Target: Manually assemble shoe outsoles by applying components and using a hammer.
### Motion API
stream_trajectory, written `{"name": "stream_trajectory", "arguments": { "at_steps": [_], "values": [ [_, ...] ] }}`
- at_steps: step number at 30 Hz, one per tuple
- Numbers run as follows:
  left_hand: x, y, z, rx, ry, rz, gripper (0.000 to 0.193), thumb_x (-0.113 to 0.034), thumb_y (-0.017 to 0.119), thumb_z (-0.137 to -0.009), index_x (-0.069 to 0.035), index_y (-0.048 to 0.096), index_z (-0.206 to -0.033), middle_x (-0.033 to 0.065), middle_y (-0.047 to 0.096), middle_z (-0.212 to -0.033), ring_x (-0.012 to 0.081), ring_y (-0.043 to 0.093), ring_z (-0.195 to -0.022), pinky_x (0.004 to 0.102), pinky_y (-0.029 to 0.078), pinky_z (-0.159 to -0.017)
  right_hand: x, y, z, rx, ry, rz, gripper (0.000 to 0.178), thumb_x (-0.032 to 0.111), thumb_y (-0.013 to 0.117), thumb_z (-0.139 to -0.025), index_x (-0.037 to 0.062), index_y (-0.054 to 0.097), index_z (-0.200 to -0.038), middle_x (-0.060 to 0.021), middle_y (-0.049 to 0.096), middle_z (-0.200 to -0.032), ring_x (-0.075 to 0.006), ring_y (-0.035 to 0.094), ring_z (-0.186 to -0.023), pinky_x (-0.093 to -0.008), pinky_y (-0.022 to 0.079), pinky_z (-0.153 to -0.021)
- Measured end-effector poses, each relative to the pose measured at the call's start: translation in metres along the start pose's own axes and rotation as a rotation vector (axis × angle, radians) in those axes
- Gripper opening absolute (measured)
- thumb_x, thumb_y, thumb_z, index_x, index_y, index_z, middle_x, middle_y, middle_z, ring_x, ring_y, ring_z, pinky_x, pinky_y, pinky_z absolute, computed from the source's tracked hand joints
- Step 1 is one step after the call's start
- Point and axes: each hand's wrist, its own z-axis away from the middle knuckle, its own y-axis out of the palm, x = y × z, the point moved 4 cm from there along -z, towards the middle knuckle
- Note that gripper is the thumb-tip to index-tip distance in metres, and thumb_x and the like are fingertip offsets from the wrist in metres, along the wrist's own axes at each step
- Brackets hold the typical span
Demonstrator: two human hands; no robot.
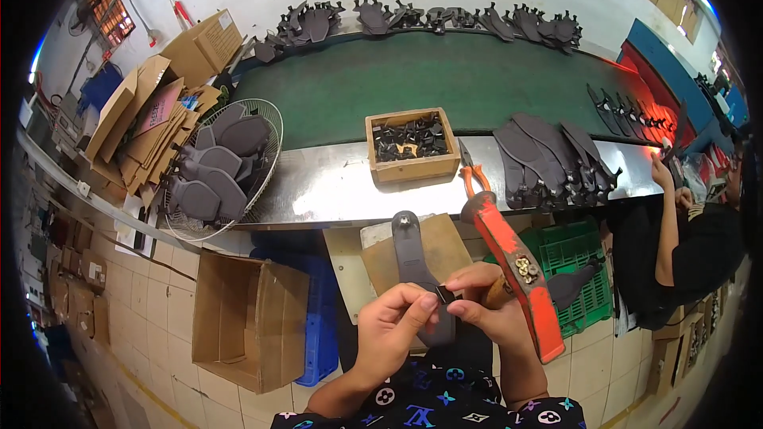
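Observation:
A small black clip-like piece point(445, 294) is pinched between the fingertips of my left hand point(397, 324) and my right hand point(494, 308). Both hands are closed on it, over a dark grey paddle-shaped piece point(409, 250) that lies lengthwise with its narrow end away from me. A shiny round fitting shows at that far end; my fingers partly cover its wide end. Under it is a brown board point(451, 245). Beside my right hand is a brown rounded handle-like part point(499, 294), partly hidden. A worn red metal bar point(517, 270) slants past my right hand.
A wooden box point(413, 171) of small black pieces stands on the metal ledge, with orange-handled pliers point(474, 179) beside it. Grey pieces fill a wire basket point(274, 155) and lie piled point(548, 155) rightward. A green belt point(397, 71) runs behind. A co-worker's arm point(666, 222) is at right.

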Motion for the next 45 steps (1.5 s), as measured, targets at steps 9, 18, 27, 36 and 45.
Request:
{"name": "stream_trajectory", "arguments": {
  "at_steps": [9,18,27,36,45],
  "values": [
    [0.029,-0.046,-0.069,-0.164,0.116,-0.692,0.017,-0.012,0.070,-0.090,0.000,0.067,-0.102,0.0076,0.069,-0.096,0.0168,0.064,-0.087,0.0284,0.050,-0.082,-0.037,-0.011,-0.044,-0.049,-0.009,-0.002,0.016,0.004,0.076,-0.081,-0.0013,0.069,-0.094,-0.0075,0.069,-0.092,-0.0075,0.058,-0.070,-0.0211,0.045,-0.059],
    [0.092,-0.084,-0.105,-0.008,0.281,-0.911,0.023,-0.023,0.076,-0.082,-0.009,0.071,-0.099,0.0053,0.071,-0.101,0.0228,0.064,-0.101,0.0454,0.033,-0.103,-0.082,-0.008,-0.093,0.045,-0.116,0.521,0.017,0.007,0.072,-0.082,-0.0042,0.062,-0.090,-0.0112,0.058,-0.071,-0.0222,0.053,-0.062,-0.0328,0.045,-0.059],
    [0.085,-0.081,-0.096,-0.027,0.401,-0.893,0.028,-0.013,0.076,-0.077,-0.007,0.072,-0.104,0.0072,0.072,-0.100,0.0262,0.066,-0.096,0.0395,0.041,-0.095,-0.069,0.007,-0.080,0.148,-0.449,0.837,0.027,0.004,0.074,-0.076,0.0033,0.066,-0.102,-0.0126,0.067,-0.096,-0.0347,0.067,-0.080,-0.0364,0.054,-0.069],
    [0.089,-0.088,-0.102,0.020,0.115,-0.503,0.028,-0.006,0.077,-0.077,-0.001,0.074,-0.104,0.0122,0.074,-0.096,0.0153,0.068,-0.084,0.0282,0.053,-0.078,-0.024,0.009,-0.045,-0.007,-0.050,0.556,0.042,0.007,0.065,-0.092,0.0053,0.057,-0.132,-0.0145,0.063,-0.093,-0.0305,0.062,-0.072,-0.0352,0.051,-0.068],
    [0.091,-0.086,-0.102,0.063,0.007,-0.466,0.029,-0.008,0.077,-0.077,-0.001,0.074,-0.105,0.0105,0.074,-0.101,0.0146,0.069,-0.091,0.0277,0.053,-0.081,0.004,0.012,-0.027,0.048,-0.252,0.761,0.048,0.000,0.063,-0.092,-0.0014,0.050,-0.138,-0.0209,0.064,-0.093,-0.0344,0.063,-0.076,-0.0378,0.051,-0.070]
  ]
}}
